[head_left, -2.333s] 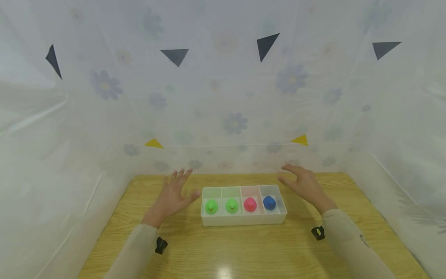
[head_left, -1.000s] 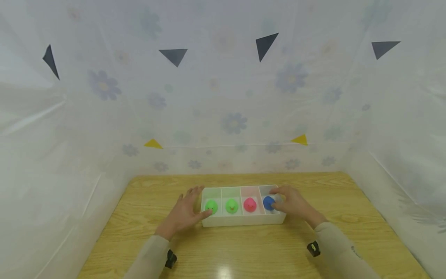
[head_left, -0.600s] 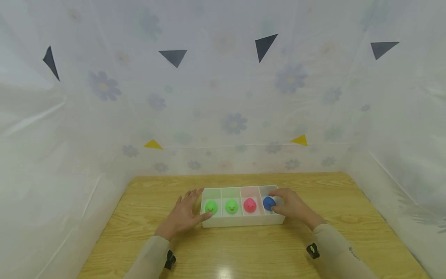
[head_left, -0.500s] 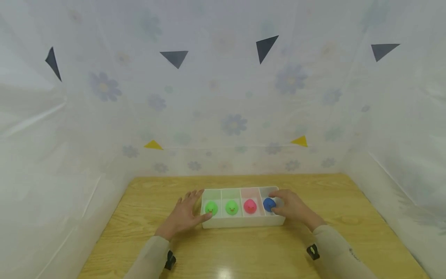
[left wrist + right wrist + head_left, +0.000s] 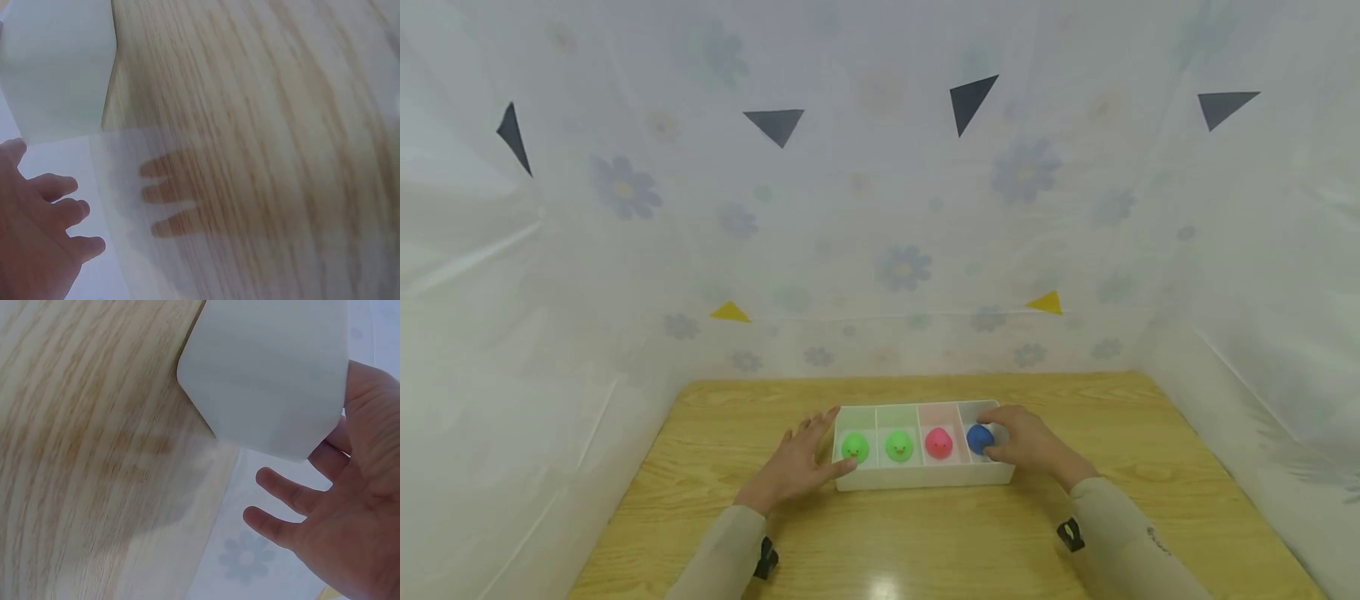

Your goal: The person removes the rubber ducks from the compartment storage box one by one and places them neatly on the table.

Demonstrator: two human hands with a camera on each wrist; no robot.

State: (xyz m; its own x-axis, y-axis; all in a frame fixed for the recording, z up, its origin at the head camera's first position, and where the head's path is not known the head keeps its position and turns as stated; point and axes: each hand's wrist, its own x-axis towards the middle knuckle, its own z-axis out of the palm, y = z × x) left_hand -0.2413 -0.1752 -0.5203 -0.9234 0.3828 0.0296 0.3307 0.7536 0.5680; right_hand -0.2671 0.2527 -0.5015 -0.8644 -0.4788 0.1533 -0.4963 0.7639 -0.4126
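A white box (image 5: 925,476) with a row of compartments stands on the table in the head view. From left to right it holds a green toy duck (image 5: 855,447), a second green duck (image 5: 899,446), a pink duck (image 5: 938,443) and a blue duck (image 5: 980,439). My left hand (image 5: 793,467) is at the box's left end, thumb over the front rim near the first green duck, fingers spread by the back corner. Thumb and index finger of my right hand (image 5: 1033,443) reach over the right rim around the blue duck. The right wrist view shows its other fingers (image 5: 284,490) extended outside.
The wooden table (image 5: 887,533) extends around the box. A white flowered curtain (image 5: 895,208) hangs behind and along both sides, with black triangles (image 5: 973,100) and yellow triangles (image 5: 1047,302) on it. Both sleeves carry black wrist devices (image 5: 1070,533).
Both hands have come down and inward from above the table to the box's two ends. The right fingers have reached around the blue duck. Over the last second the hands barely moved.
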